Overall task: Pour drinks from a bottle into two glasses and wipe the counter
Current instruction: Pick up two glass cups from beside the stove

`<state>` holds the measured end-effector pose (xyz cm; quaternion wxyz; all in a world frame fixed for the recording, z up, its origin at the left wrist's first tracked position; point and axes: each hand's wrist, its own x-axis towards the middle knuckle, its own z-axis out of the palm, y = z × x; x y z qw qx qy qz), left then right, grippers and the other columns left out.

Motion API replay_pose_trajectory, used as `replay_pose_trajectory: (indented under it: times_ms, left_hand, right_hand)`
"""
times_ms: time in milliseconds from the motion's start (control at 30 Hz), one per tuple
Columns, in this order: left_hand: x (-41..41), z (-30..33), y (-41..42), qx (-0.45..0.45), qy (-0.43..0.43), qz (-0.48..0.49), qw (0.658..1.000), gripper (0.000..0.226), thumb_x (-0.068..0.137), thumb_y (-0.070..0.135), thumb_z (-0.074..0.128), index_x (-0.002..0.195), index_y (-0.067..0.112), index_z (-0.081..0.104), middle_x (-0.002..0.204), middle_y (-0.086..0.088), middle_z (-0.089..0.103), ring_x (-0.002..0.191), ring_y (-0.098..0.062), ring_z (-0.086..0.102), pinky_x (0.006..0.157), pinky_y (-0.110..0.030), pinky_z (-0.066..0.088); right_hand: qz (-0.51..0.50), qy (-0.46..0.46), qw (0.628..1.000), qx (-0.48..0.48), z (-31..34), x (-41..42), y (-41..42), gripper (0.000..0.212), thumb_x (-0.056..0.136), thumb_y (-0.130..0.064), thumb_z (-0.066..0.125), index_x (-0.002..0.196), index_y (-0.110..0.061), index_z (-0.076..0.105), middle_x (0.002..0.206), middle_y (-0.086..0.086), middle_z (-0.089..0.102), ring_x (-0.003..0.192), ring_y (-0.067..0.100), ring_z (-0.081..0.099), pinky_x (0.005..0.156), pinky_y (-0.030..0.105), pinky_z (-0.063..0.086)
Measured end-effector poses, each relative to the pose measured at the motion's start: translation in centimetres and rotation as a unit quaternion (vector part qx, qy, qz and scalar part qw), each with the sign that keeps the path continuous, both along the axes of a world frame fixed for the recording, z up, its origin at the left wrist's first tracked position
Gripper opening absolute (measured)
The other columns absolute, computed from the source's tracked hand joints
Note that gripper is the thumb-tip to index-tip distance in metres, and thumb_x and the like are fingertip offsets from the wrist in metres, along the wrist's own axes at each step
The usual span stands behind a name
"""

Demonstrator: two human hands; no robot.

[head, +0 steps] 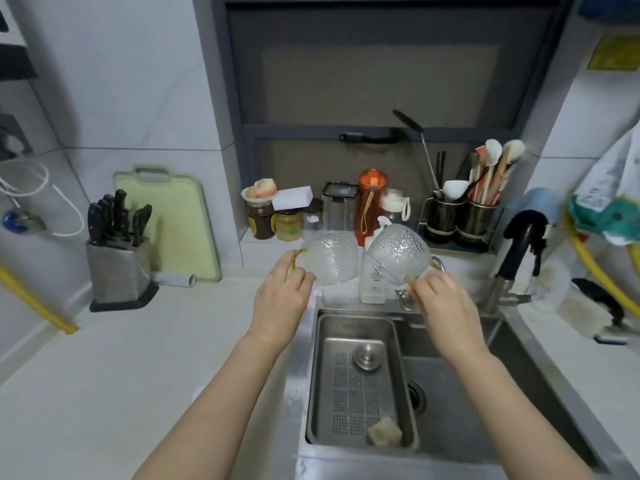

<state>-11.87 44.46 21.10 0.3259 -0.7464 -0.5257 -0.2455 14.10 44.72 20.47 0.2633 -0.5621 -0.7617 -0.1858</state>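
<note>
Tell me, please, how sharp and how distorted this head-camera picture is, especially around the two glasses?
In the head view, wide-angle distortion bends the window frame and wall edges outward; the whole picture is soft, and the left glass and right glass show only hazy texture. Lighting is flat, with pale glare on the counter and dim shade inside the sink. The left hand and right hand are slightly smeared.

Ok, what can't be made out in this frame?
Head view only:
- Whether either glass holds liquid: textured walls, soft focus.
- Left hand and right hand fingertips: hidden behind the hands at the amber handles.
- White bottle label: too small, partly behind the right glass.
- Jar labels: blurred.
- Sink front: cut off by the bottom edge.
</note>
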Motion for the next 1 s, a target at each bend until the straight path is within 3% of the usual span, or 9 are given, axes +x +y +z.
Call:
replay_pose_trajectory:
  times_ms: [167, 300, 367, 533, 667, 733, 833, 933, 1000]
  left_hand:
    - [1.5, 0.3, 1.2, 0.045, 0.004, -0.019, 0.999, 0.025, 0.063, -0.016, 0.073, 0.079, 0.003, 0.069, 0.07, -0.009, 0.062, 0.102, -0.037, 0.064, 0.072, -0.035, 0.054]
    - [2.3, 0.5, 1.9, 0.09, 0.012, -0.016, 0.996, 0.022, 0.067, -0.017, 0.069, 0.077, 0.003, 0.07, 0.067, -0.01, 0.061, 0.098, -0.037, 0.065, 0.092, -0.045, 0.049]
    - [2.8, 0.6, 1.9, 0.097, 0.008, -0.018, 0.995, 0.021, 0.066, -0.014, 0.072, 0.076, 0.004, 0.07, 0.065, -0.008, 0.06, 0.096, -0.036, 0.066, 0.09, -0.042, 0.05]
    - [4.1, 0.3, 1.7, 0.061, -0.045, -0.009, 0.997, 0.021, 0.061, 0.001, 0.086, 0.075, 0.01, 0.072, 0.064, -0.001, 0.062, 0.094, -0.033, 0.066, 0.056, -0.027, 0.043]
    - [4.7, -1.3, 1.2, -0.007, -0.223, -0.012, 0.975, 0.013, 0.073, 0.011, 0.08, 0.085, 0.01, 0.074, 0.072, -0.002, 0.069, 0.097, -0.036, 0.058, 0.065, -0.026, 0.046]
    - [4.6, -2.2, 0.9, -0.077, -0.351, 0.011, 0.933, 0.016, 0.08, 0.02, 0.073, 0.094, 0.012, 0.075, 0.081, -0.002, 0.071, 0.1, -0.03, 0.053, 0.079, -0.019, 0.037]
    - [3.6, -3.6, 0.3, -0.149, -0.506, 0.045, 0.849, 0.024, 0.084, 0.028, 0.069, 0.102, 0.014, 0.074, 0.094, -0.003, 0.073, 0.096, -0.022, 0.058, 0.083, -0.023, 0.041]
    - [2.0, -4.4, -0.5, -0.178, -0.663, 0.056, 0.725, 0.027, 0.084, 0.026, 0.069, 0.107, 0.012, 0.072, 0.104, -0.002, 0.072, 0.096, -0.014, 0.064, 0.09, -0.029, 0.048]
    - [0.3, -4.6, -1.0, -0.184, -0.747, 0.05, 0.637, 0.027, 0.085, 0.021, 0.069, 0.109, 0.007, 0.07, 0.1, -0.004, 0.072, 0.089, -0.013, 0.064, 0.088, -0.031, 0.049]
  right_hand:
    - [0.022, -0.03, 0.999, 0.027, 0.1, 2.1, 1.3, 0.032, 0.054, 0.006, 0.08, 0.081, -0.004, 0.065, 0.082, 0.012, 0.064, 0.082, 0.032, 0.061, 0.061, 0.035, 0.05]
    - [0.046, -0.03, 0.998, 0.042, -0.2, 3.4, 2.2, 0.037, 0.051, 0.007, 0.08, 0.083, -0.003, 0.065, 0.081, 0.012, 0.064, 0.085, 0.032, 0.062, 0.064, 0.035, 0.05]
    - [0.053, -0.026, 0.997, 0.043, -0.3, 3.9, 2.6, 0.038, 0.05, 0.008, 0.08, 0.083, -0.004, 0.065, 0.081, 0.011, 0.063, 0.084, 0.031, 0.062, 0.062, 0.035, 0.049]
    - [0.058, 0.005, 0.998, 0.029, -0.6, 4.5, 3.0, 0.033, 0.056, 0.006, 0.081, 0.084, -0.005, 0.067, 0.082, 0.01, 0.065, 0.08, 0.028, 0.06, 0.06, 0.036, 0.053]
    - [0.042, 0.12, 0.992, -0.01, -1.2, 4.2, 3.1, 0.011, 0.085, -0.017, 0.065, 0.091, -0.009, 0.069, 0.086, 0.005, 0.065, 0.087, 0.022, 0.057, 0.071, 0.039, 0.052]
    - [0.049, 0.227, 0.97, -0.076, -1.7, 3.7, 3.2, 0.021, 0.091, -0.023, 0.057, 0.105, -0.012, 0.067, 0.092, -0.001, 0.062, 0.095, 0.018, 0.054, 0.081, 0.036, 0.048]
    - [0.073, 0.352, 0.923, -0.136, -2.6, 2.3, 3.1, 0.023, 0.092, -0.025, 0.054, 0.11, -0.014, 0.065, 0.09, -0.007, 0.06, 0.087, 0.013, 0.055, 0.073, 0.027, 0.045]
    - [0.09, 0.446, 0.866, -0.206, -3.3, 0.1, 2.9, 0.018, 0.093, -0.025, 0.054, 0.104, -0.016, 0.065, 0.085, -0.011, 0.062, 0.079, -0.002, 0.054, 0.063, 0.014, 0.038]
    - [0.107, 0.48, 0.834, -0.249, -3.6, -1.9, 2.8, 0.013, 0.093, -0.025, 0.053, 0.096, -0.019, 0.064, 0.084, -0.014, 0.061, 0.079, -0.004, 0.054, 0.067, 0.017, 0.041]
